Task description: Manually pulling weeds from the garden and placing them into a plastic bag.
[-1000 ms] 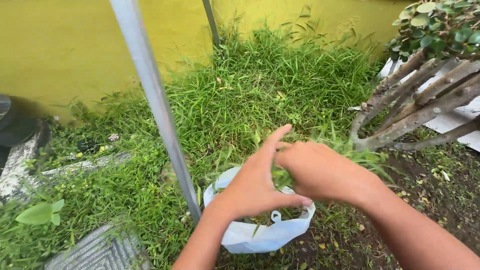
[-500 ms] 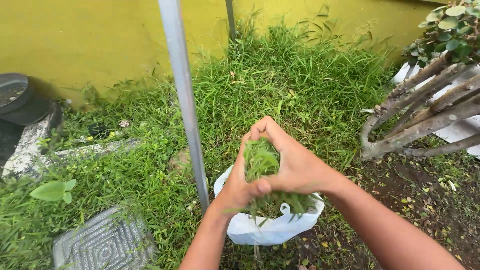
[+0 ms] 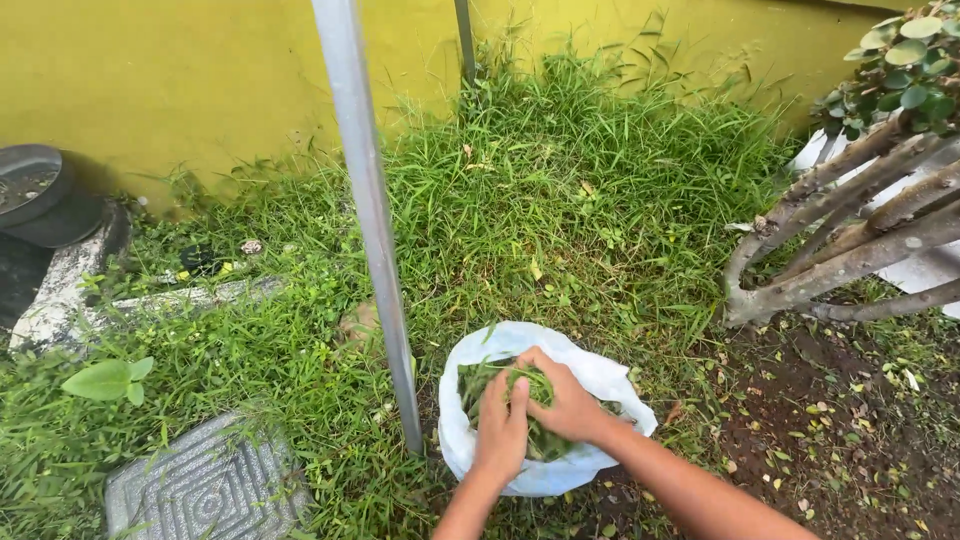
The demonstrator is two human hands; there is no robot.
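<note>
A: Hands?
B: Left hand (image 3: 503,428) and right hand (image 3: 562,404) are pressing cut grass (image 3: 478,378), fingers closed on it, into white bag (image 3: 540,345), lower centre.
A: Risk?
B: Thin bag probably tipping, grass spilling beside grey pole (image 3: 372,220).

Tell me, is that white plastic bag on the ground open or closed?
Open. The white bag has its mouth spread wide, green cut grass shows inside, and both the left hand and right hand reach into it.
</note>
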